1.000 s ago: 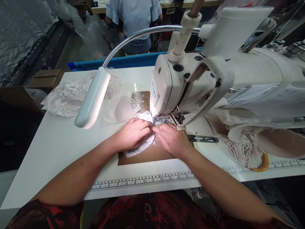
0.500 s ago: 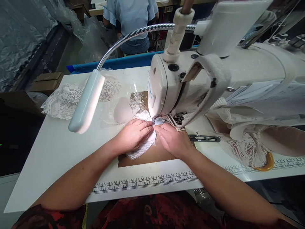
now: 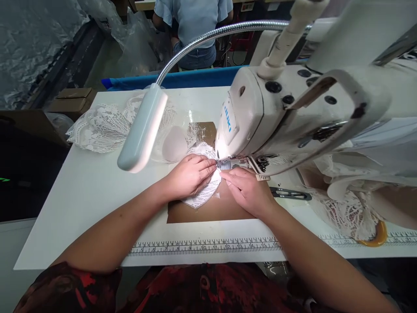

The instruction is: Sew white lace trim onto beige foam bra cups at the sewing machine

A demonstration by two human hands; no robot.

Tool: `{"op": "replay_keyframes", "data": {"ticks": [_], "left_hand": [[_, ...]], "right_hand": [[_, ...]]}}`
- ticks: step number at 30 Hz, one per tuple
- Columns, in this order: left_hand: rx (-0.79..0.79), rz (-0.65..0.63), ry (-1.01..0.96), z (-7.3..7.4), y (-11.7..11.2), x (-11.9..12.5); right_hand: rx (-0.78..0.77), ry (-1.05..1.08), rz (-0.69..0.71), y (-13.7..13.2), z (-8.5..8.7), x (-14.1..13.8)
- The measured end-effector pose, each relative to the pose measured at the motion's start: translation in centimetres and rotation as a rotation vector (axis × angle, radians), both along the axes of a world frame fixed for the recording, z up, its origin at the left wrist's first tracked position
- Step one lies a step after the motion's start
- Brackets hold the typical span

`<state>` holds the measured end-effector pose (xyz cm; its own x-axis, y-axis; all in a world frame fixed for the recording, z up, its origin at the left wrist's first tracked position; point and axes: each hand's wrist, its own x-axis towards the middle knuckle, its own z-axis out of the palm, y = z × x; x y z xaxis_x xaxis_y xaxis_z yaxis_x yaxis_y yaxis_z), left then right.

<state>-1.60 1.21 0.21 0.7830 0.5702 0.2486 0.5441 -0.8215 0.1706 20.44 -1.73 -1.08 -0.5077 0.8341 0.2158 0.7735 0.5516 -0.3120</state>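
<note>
A white lace piece [image 3: 199, 200] with a rounded outline and a pointed lower end lies under the needle area of a white sewing machine [image 3: 244, 117]. My left hand [image 3: 188, 176] rests flat on it, fingers together and tips beside the presser foot [image 3: 223, 164]. From the other side, my right hand [image 3: 249, 190] has its index finger and thumb at the lace's right edge, just in front of the foot. Its remaining fingers are curled under and partly hidden. Beneath both hands is a brown sheet [image 3: 208, 213] on the white tabletop.
Lace fabric [image 3: 100, 128] and a pale moulded cup [image 3: 175, 144] lie to the left, under a lamp [image 3: 143, 128]. Dark thread snips [image 3: 291, 194], more lace [image 3: 348, 215] and an orange ring [image 3: 378, 234] are rightward. A person [image 3: 195, 30] sits beyond.
The lace piece has turned slightly, its pointed end now further right and closer to the machine. Both hands stay at the presser foot. My view has shifted, so the machine looks larger.
</note>
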Motion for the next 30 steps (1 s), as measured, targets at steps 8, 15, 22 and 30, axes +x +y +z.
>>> {"op": "replay_keyframes", "data": {"ticks": [8,15,22,30], "left_hand": [[-0.007,0.046,0.013,-0.2,0.3,-0.5],[0.036,0.045,0.008,-0.2,0.2,-0.9],[-0.051,-0.073,-0.006,0.3,-0.4,-1.0],[-0.124,0.063,-0.111,0.2,-0.9,-0.3]], "right_hand": [[-0.011,-0.041,-0.017,-0.1,0.5,-0.8],[-0.003,-0.016,-0.048,0.0,-0.7,-0.3],[0.000,-0.018,-0.042,-0.1,-0.2,-0.1],[0.001,0.020,0.004,-0.2,-0.4,0.0]]}}
